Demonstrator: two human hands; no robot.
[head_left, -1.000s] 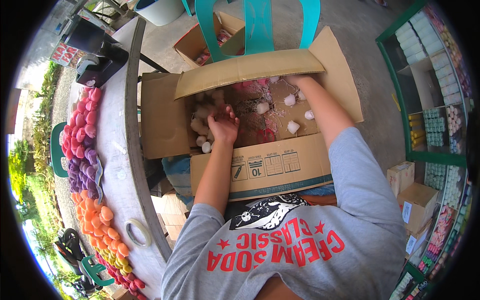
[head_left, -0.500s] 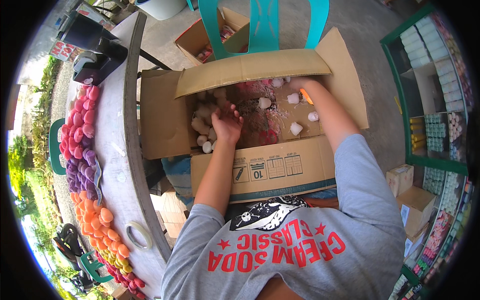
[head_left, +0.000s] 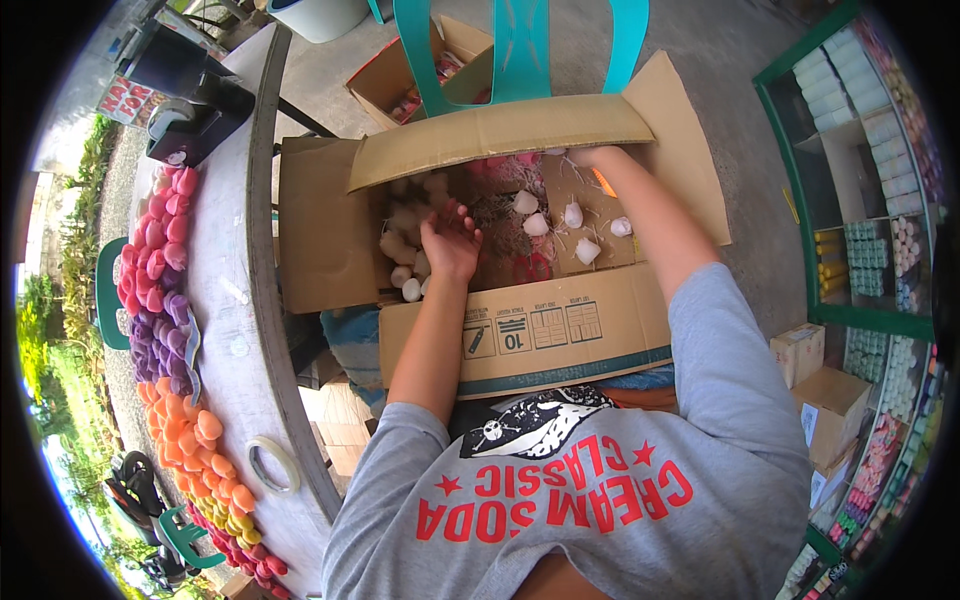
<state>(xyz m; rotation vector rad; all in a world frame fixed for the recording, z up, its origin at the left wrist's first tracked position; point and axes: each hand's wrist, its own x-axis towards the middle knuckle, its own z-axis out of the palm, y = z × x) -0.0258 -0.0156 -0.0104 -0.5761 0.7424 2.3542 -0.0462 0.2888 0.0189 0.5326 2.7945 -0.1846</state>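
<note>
An opened cardboard box (head_left: 520, 372) sits before me, flaps spread. Inside its left end my left hand (head_left: 452, 245) is palm up, fingers loosely curled and apart, with nothing seen in it. Beside it lies a heap of pale rounded pieces (head_left: 398, 245). My right hand (head_left: 598, 157) reaches into the far right part, its fingers hidden under the far flap (head_left: 500, 135). Several small whitish bud-shaped pieces (head_left: 587, 250) with thin white strings lie scattered on the cardboard nearby. An orange strip (head_left: 605, 183) shows beside my right wrist. Pink material and shreds (head_left: 530, 268) lie mid-box.
At left, a long table (head_left: 240, 300) bears rows of pink, purple and orange pieces (head_left: 205, 430), a tape roll (head_left: 273, 465) and a black tape dispenser (head_left: 190, 130). A teal chair (head_left: 522, 60) stands beyond the box. Shelves (head_left: 870, 325) and small cartons (head_left: 835, 405) are at right.
My right hand has shifted slightly left. One whitish piece has moved toward the middle, and another now lies near the centre of the box. My left hand has barely moved.
</note>
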